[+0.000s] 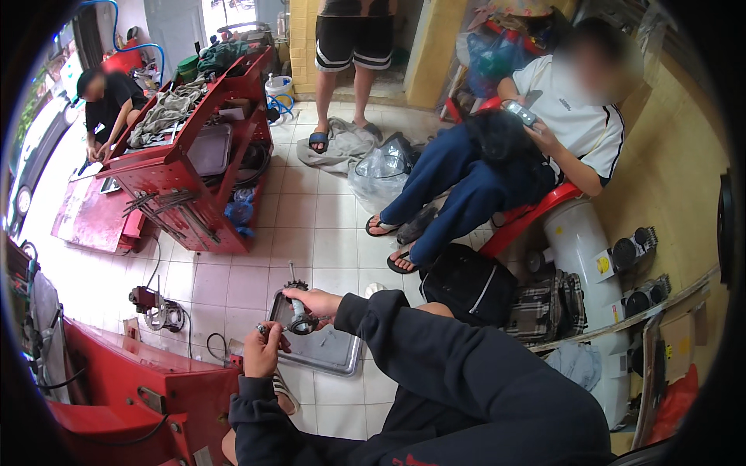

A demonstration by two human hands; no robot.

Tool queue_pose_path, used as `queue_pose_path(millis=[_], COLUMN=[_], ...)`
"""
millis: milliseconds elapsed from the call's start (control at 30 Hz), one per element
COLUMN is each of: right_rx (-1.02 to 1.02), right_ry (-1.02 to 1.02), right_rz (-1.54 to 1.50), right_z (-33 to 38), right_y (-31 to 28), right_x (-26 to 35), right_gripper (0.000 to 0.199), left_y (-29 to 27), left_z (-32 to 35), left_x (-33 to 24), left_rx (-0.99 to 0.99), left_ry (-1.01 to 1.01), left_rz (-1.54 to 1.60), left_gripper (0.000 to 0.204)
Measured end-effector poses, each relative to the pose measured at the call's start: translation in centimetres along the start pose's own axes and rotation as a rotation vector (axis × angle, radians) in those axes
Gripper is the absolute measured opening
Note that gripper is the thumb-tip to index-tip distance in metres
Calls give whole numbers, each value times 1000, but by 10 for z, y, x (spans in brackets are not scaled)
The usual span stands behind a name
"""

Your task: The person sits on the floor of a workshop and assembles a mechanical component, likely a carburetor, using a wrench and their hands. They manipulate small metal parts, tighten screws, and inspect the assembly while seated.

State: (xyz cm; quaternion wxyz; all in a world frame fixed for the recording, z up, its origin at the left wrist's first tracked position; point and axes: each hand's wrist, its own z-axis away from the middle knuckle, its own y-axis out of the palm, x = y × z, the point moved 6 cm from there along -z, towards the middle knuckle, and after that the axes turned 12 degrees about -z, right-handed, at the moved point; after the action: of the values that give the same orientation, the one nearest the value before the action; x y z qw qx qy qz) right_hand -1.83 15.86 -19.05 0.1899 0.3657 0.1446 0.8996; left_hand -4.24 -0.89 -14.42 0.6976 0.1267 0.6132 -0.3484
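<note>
My right hand [317, 303] is closed around a metal gear shaft [298, 309], with a toothed gear near its upper end and a wider dark round part at its lower end. A thin rod sticks up past the upper gear. Just left of the lower end, my left hand [263, 349] has its fingers pinched together. Something small and metallic shows at those fingertips, too small to name. Under both hands a grey metal tray [342, 365] lies on the tiled floor, partly hidden by my hands and sleeve.
Close at my left stands a red metal bench [148, 373]. A red tool cart [183, 186] with rags and hanging tools is farther left. One person [583, 101] sits on a red chair, another stands, a third crouches. A black bag [466, 287] lies right of the tray.
</note>
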Motion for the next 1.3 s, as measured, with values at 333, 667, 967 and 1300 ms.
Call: queue_pose_path(millis=[333, 667, 967, 1300], right_rx=[-33, -72, -124, -76], right_ry=[-74, -161, -56, 227], right_rz=[41, -1, -116, -54], right_z=[5, -6, -12, -29], right_y=[2, -8, -5, -18], right_x=[4, 5, -1, -41], right_gripper=[55, 53, 54, 57], left_y=[3, 6, 12, 8], left_z=[0, -8, -12, -13], left_x=[-5, 6, 16, 37], left_rx=[-78, 1, -82, 155], left_ry=[117, -18, 0, -79], left_rz=[150, 69, 279, -11], left_gripper=[13, 23, 16, 7])
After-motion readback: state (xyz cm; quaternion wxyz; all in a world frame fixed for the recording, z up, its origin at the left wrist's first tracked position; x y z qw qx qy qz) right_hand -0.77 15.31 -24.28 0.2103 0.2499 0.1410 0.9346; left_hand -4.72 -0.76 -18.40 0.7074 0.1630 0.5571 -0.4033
